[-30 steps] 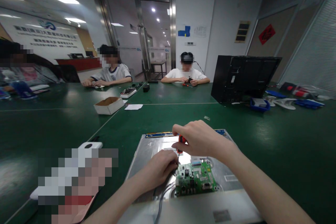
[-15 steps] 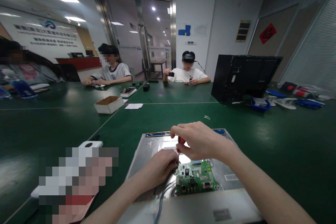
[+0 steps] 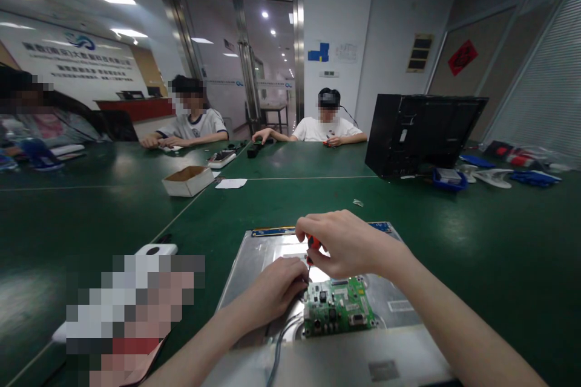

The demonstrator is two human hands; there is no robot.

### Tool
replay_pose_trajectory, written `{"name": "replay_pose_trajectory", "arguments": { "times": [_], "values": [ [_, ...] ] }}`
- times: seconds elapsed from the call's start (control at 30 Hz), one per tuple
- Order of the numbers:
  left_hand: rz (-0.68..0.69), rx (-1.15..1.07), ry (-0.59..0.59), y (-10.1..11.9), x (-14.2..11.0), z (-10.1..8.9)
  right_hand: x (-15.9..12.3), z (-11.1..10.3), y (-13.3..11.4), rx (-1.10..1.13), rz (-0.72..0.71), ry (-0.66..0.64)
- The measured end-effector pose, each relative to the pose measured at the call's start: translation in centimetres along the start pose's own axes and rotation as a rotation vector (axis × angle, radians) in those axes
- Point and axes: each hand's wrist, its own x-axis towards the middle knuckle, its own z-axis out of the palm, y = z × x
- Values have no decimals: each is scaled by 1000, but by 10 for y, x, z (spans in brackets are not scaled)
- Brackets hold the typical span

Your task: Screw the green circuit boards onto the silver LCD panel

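Note:
My right hand (image 3: 347,245) is closed around the red and black handle of a screwdriver (image 3: 313,243), which points downward. Its thin shaft meets the upper left corner of a green circuit board (image 3: 338,305). Beside that corner, the fingers of my left hand (image 3: 281,284) are bent together near the screwdriver's tip; what they pinch, if anything, is hidden. The board lies on the metal back of a flat display panel (image 3: 247,260), which has a blue strip along its far edge. A grey cable (image 3: 278,347) runs from the board's left side toward me.
On the green table (image 3: 281,199) stand an open white box (image 3: 188,182) and a black monitor (image 3: 424,133). A white device (image 3: 157,250), partly blurred out, lies to my left. Blue gloves (image 3: 535,178) lie far right. Several people sit across the table.
My hands, the screwdriver and the board look almost unmoved. Across the table, one person's raised hand has come down and reached out to a dark object on the tabletop.

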Motion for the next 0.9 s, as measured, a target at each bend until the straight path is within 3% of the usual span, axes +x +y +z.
{"name": "replay_pose_trajectory", "arguments": {
  "times": [0.23, 0.63, 0.9],
  "values": [
    [-9, 53, 29, 11, 0, -6, 5, 5, 5, -122, 65, 19],
    [-9, 2, -11, 4, 0, -2, -2, -2, -1, 16, -2, -23],
    [-3, 40, 22, 8, 0, -6, 3, 2, 2, -107, 82, -25]
  ]
}}
